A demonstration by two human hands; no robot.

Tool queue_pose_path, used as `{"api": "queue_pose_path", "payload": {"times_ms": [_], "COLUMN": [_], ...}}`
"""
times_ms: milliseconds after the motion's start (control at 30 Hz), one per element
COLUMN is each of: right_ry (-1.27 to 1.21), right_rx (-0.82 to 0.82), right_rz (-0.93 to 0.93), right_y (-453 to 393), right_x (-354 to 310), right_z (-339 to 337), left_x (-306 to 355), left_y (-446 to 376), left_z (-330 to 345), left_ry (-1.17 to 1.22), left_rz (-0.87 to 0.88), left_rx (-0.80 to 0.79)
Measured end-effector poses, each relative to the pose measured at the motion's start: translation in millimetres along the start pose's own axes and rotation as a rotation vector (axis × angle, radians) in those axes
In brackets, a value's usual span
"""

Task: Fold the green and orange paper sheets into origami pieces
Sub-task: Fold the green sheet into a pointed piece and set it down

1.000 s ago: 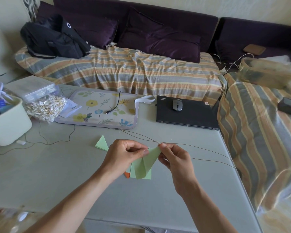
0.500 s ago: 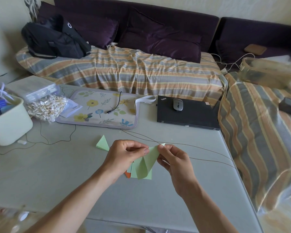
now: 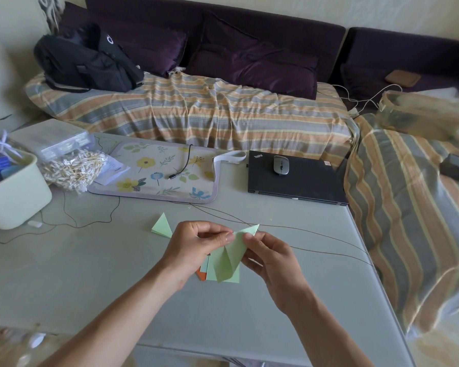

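Above table (image 3: pixel 90 287) centre, near front edge: green sheet (image 3: pixel 229 256) held off surface, part-folded w/ creases, top corner pointing 1 o'clock. L hand (image 3: pixel 194 247) pinches upper edge, thumb + fingers curled; R hand (image 3: pixel 269 254) pinches same edge from 3 o'clock. Beneath: more green paper, orange sheet (image 3: pixel 201 275) corner only, apparently unfolded. Folded green triangle (image 3: pixel 162 225) at 10 o'clock, prob. done. Est. early-mid; orange left. Laptop (image 3: pixel 297 178) at 1 o'clock, lid reads "ThinkPad".

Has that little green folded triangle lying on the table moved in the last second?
No. The folded green triangle lies at the same spot on the table, just as far below the floral mat.
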State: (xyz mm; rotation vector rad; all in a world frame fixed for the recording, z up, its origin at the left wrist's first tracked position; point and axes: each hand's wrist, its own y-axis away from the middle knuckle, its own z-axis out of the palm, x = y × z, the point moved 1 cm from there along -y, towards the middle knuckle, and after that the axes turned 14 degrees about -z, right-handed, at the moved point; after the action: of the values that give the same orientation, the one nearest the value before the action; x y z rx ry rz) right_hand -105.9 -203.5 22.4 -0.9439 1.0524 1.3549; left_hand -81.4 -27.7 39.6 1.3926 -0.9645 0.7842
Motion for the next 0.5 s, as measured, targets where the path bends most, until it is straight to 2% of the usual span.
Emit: {"api": "queue_pose_path", "payload": {"times_ms": [167, 333, 500], "right_ry": [0.021, 0.008, 0.161], "right_rx": [0.025, -0.014, -0.011], "right_rz": [-0.025, 0.03, 0.002], "right_y": [-1.4, 1.4, 1.7], "right_x": [-2.0, 1.1, 2.0], "right_z": [0.4, 4.1, 5.1], "left_x": [2.0, 0.4, -3.6], "left_y": [2.4, 2.9, 1.4], "left_z": [0.9, -0.3, 2.7], "left_ry": [0.0, 0.023, -0.045], "left_rz": [0.003, -0.031, -0.076], "left_rx": [0.004, 0.032, -0.025]}}
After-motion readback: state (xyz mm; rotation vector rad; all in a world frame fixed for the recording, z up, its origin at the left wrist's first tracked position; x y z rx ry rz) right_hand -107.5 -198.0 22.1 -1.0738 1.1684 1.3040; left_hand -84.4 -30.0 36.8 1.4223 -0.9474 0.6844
